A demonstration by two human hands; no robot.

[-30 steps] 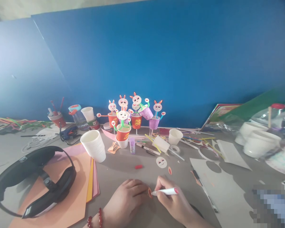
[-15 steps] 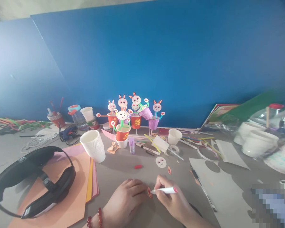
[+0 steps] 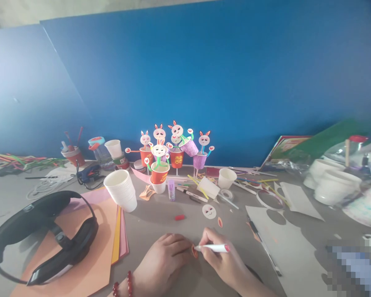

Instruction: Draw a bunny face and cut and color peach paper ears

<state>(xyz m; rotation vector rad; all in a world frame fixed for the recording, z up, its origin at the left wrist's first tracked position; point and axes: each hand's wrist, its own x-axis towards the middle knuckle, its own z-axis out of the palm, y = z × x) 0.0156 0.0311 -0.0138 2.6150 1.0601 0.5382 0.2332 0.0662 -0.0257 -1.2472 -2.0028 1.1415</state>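
In my right hand [image 3: 218,255] is a white felt-tip marker [image 3: 214,248] with a red end, pinched between thumb and fingers. Its tip touches a small orange-edged paper ear [image 3: 194,251] on the table. My left hand [image 3: 168,255] lies flat beside the ear, fingertips at its left edge. A second paper ear [image 3: 220,222] and a round paper face [image 3: 209,211] lie just beyond my right hand. The red marker cap [image 3: 179,217] rests farther forward of my left hand.
Paper-cup rabbit figures [image 3: 159,171] stand by the blue wall. Stacked white cups [image 3: 120,189], a black headset [image 3: 46,239] and coloured paper [image 3: 92,251] are at left. A glue stick [image 3: 171,190], a tape roll [image 3: 226,194] and cut white paper [image 3: 292,251] lie about.
The marker tip has shifted very slightly to the left along the paper ear. My left hand stays in place.
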